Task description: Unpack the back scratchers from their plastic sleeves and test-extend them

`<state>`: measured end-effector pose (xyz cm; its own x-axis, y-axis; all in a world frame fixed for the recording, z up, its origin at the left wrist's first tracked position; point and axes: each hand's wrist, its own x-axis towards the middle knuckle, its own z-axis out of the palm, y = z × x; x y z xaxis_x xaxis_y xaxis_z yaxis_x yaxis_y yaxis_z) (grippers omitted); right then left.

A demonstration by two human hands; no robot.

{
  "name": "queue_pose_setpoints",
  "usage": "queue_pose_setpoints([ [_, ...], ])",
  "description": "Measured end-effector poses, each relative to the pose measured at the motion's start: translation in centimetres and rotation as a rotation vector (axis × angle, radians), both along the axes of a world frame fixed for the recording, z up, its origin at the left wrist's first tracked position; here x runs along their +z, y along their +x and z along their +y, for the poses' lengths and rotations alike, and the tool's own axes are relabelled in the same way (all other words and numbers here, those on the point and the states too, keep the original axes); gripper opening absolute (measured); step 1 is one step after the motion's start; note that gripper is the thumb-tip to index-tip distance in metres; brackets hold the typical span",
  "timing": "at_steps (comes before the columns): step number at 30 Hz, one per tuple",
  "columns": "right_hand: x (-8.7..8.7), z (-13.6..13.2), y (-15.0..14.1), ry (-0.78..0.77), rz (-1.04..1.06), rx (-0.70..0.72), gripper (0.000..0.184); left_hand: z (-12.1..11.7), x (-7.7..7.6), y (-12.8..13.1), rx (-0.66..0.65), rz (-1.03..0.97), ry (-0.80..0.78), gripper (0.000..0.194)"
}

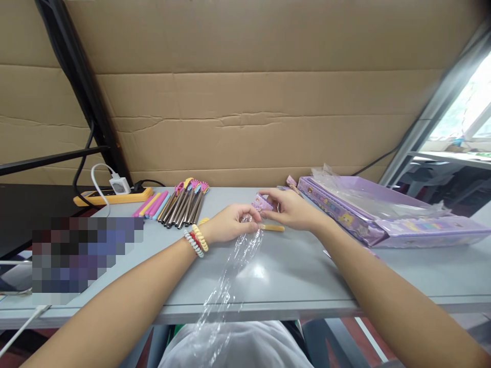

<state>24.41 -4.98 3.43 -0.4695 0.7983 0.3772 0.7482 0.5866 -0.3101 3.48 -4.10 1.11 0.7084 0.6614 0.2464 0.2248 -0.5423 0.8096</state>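
Observation:
My left hand [233,223] is closed on the top of a long clear plastic sleeve [226,286], which hangs down over the table edge toward my lap. Facing it, my right hand [289,208] pinches a small purple printed piece [262,202] at the sleeve's upper end. A short yellow stick [273,228] shows just below the right fingers; whether it touches them I cannot tell. Left of my hands lies a bunch of pens [184,204] with dark metallic barrels and colourful tops. Several pink, yellow and blue pen-like sticks [153,205] lie beside the bunch.
A purple printed box [345,209] with clear plastic in it stands at the right. An orange power strip [115,197] with a white charger [119,184] is at the back left. A cardboard panel [245,97] closes off the back. A blurred-out patch [84,255] covers something at left.

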Motion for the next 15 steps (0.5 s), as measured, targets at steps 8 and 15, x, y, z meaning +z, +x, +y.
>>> queue_pose_setpoints([
  [8,-0.02,-0.15,-0.08,0.026,-0.020,0.026,0.051,-0.37,0.22,0.11,-0.026,0.040,0.086,0.009],
  [15,-0.46,0.15,-0.06,-0.008,0.046,-0.009,0.049,-0.29,-0.04,0.28,-0.017,0.080,0.127,0.012],
])
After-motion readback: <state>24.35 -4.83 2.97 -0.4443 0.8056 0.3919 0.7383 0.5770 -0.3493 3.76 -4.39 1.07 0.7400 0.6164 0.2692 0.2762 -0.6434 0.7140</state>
